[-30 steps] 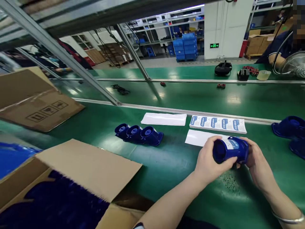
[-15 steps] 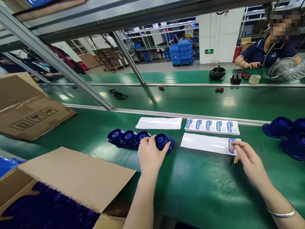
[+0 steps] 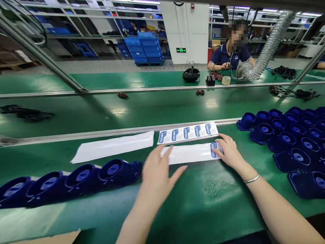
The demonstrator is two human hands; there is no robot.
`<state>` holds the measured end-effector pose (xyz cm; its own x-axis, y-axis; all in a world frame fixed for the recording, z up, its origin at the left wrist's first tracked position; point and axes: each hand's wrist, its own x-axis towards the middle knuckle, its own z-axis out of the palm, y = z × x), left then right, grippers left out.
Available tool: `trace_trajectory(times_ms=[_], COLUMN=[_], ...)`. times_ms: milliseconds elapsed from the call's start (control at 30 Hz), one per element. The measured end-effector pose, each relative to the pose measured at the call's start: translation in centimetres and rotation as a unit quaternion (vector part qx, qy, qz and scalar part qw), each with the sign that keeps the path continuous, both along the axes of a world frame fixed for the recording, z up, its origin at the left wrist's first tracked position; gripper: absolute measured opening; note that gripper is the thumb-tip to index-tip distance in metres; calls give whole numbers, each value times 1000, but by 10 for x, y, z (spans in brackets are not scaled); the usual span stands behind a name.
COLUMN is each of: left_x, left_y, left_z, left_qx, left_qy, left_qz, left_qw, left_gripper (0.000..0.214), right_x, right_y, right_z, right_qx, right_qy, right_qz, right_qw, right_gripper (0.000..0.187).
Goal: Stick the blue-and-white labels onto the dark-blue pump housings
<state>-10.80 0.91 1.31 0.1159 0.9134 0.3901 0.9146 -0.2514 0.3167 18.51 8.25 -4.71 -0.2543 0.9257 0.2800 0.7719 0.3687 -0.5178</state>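
Label strip (image 3: 189, 155) between hands, green worktop (image 3: 188, 200)
Left hand (image 3: 157, 169) spread; right hand (image 3: 230, 151) at the blue label (image 3: 214, 149), its grip I cannot tell.

Far beyond the left hand (image 3: 158, 166) and the right hand (image 3: 230, 150), a green exit sign (image 3: 181, 50) on a white pillar (image 3: 195, 25) shows a running figure between two arrows. Nearer, just past the hands, a sheet (image 3: 188, 133) bears five blue-and-white labels; another label (image 3: 215, 149) lies by the right fingers, on a white strip (image 3: 189, 154). Their lettering is too blurred to read surely.
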Motion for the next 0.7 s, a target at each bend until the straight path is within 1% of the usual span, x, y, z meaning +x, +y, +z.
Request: trace_trajectory(times_ms=[67, 133, 167, 233, 267, 333, 367, 400, 433, 467, 533, 567, 600, 633, 700], left_x=[27, 47, 55, 65, 69, 74, 75, 76, 75, 72, 60, 49, 36, 20, -16], left_y=[10, 20, 25, 33, 36, 39, 41, 42, 45, 48, 61, 69, 79, 89, 109], left_z=[-10, -21, -26, -33, -34, -32, -29, -23, -16, -7, 17, 30, 44, 57, 78], left_qx=[-46, -93, -110, -127, -128, -125, -122, -119, -117, -114, -108, -104, -101, -99, -100], left_qy=[-26, -33, -30, -16, -6, 17, 30, 42, 53, 65, 90, 104, 118, 133, 161], left_qz=[-102, -174, -200, -234, -243, -245, -239, -230, -221, -211, -189, -174, -156, -137, -98], left_qw=[993, 980, 973, 964, 961, 961, 963, 965, 967, 969, 972, 974, 976, 977, 977], left_gripper=[66, 76, 82, 92, 93, 83, 74, 66, 61, 58, 57, 56, 53, 51, 51], right_x=[1, 2, 3, 4, 4, 4, 4, 5, 6, 8, 13, 15, 17, 19, 20], right_y=[0, -1, -2, -5, -8, -12, -15, -16, -17, -18, -16, -14, -12, -10, -8], right_z=[0, 3, 5, 12, 16, 25, 30, 34, 37, 40, 43, 44, 44, 44, 43], right_qx=[1, 5, 8, 13, 13, 2, -7, -17, -28, -37, -49, -52, -54, -55, -63], right_qy=[9, 22, 28, 57, 86, 180, 243, 314, 388, 462, 583, 620, 642, 651, 649], right_qz=[3, 13, 20, 45, 63, 99, 111, 115, 110, 97, 57, 35, 16, -1, -25], right_qw=[1000, 1000, 999, 997, 994, 979, 964, 942, 915, 881, 809, 782, 765, 757, 758], right_gripper=[14, 4, 3, 5, 6, 9, 11, 13, 15, 17, 18, 19, 19, 21, 22])
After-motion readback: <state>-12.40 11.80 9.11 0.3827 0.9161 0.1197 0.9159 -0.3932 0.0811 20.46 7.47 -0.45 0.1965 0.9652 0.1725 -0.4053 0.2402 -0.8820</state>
